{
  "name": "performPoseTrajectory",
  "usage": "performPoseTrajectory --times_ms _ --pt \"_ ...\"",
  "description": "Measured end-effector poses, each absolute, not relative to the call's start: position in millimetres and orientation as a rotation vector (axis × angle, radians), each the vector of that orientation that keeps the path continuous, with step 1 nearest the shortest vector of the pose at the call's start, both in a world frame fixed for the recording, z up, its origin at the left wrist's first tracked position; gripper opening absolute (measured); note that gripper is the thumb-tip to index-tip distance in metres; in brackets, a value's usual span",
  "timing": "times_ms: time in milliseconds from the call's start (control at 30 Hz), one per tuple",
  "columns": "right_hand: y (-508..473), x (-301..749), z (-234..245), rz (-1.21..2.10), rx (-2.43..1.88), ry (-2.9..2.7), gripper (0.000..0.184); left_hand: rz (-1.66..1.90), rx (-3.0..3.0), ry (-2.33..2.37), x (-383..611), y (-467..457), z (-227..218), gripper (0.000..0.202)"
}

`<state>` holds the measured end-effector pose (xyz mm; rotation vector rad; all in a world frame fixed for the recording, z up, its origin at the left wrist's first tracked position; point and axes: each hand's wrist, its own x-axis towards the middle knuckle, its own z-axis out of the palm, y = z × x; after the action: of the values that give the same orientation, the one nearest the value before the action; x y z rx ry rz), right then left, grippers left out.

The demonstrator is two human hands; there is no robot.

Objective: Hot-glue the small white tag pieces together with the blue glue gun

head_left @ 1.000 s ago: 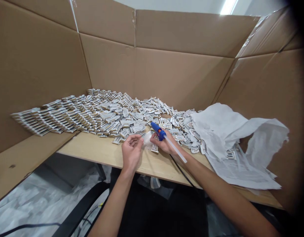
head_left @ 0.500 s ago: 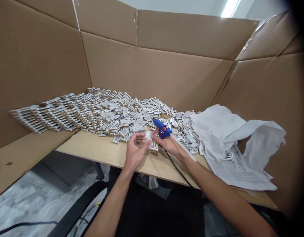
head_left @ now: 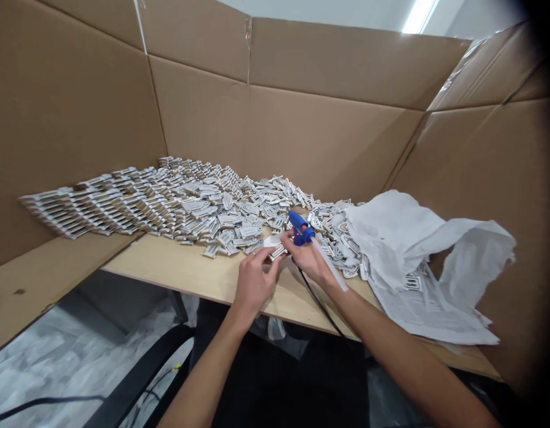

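Observation:
My right hand [head_left: 307, 261] grips a small blue glue gun [head_left: 300, 227] with a clear glue stick [head_left: 330, 267] jutting back over my wrist and a black cord [head_left: 317, 300] trailing off the table edge. My left hand [head_left: 253, 280] is closed on a small white piece [head_left: 275, 242], pinched between thumb and fingers and held against my right hand's fingertips. Both hands hover over the front of a light wooden table [head_left: 185, 270], just in front of a pile of small white-and-brown cutout pieces [head_left: 239, 220].
Neat stacked rows of the same pieces [head_left: 114, 202] run along the left. Crumpled white paper sheets [head_left: 417, 255] cover the table's right side. Cardboard walls [head_left: 301, 119] enclose the table on three sides. A black chair arm [head_left: 141, 380] and plastic sheeting lie below.
Both hands have shifted slightly right and away from me. The glue gun has tipped up and moved toward the pile, and my left hand has closed in on the white piece beside it.

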<state>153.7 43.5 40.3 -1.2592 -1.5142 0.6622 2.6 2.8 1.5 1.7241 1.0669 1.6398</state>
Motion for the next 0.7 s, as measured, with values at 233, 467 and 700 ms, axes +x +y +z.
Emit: performPoseTrajectory --times_ms 233,467,700 --pt "46 160 37 0.664 -1.093 -1.429 0.044 1.487 1.369 1.069 -1 17 -10 0.029" --pt "42 167 48 0.642 -1.160 -1.777 0.034 1.530 1.153 0.968 -4 27 -16 0.042" --pt "38 163 40 0.529 -1.248 -1.881 0.033 1.442 1.148 0.831 -4 27 -13 0.049"
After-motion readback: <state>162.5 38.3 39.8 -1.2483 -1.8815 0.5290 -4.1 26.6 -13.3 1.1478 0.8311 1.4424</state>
